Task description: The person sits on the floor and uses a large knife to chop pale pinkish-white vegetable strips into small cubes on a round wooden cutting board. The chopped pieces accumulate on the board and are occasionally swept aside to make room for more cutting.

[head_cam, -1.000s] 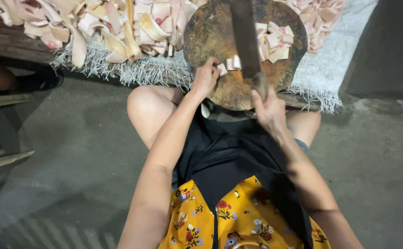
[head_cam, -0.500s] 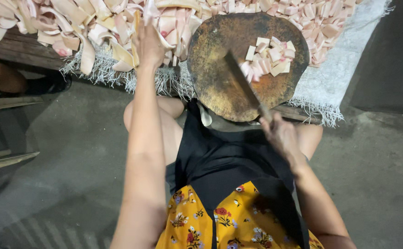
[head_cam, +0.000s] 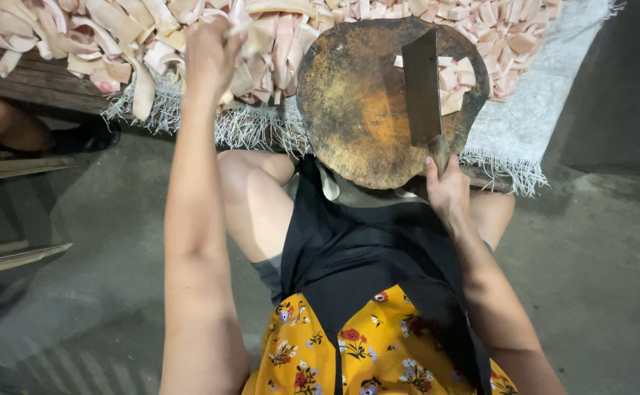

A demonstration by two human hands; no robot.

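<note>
Over a round wooden chopping board (head_cam: 360, 110) propped above the knees, a person's right hand (head_cam: 448, 192) is clamped around the handle of a cleaver (head_cam: 422, 88), whose flat blade lies on the board pointing toward 12 o'clock. Small pale cut pieces (head_cam: 455, 80) sit just beside the blade at 3 o'clock. At 10 o'clock from the board, the left hand (head_cam: 210, 55) reaches into a heap of long pale strips (head_cam: 115, 29), fingers closed on one strip. The heap rests on a fringed white cloth (head_cam: 514, 135) over a dark wooden bench (head_cam: 35, 88).
</note>
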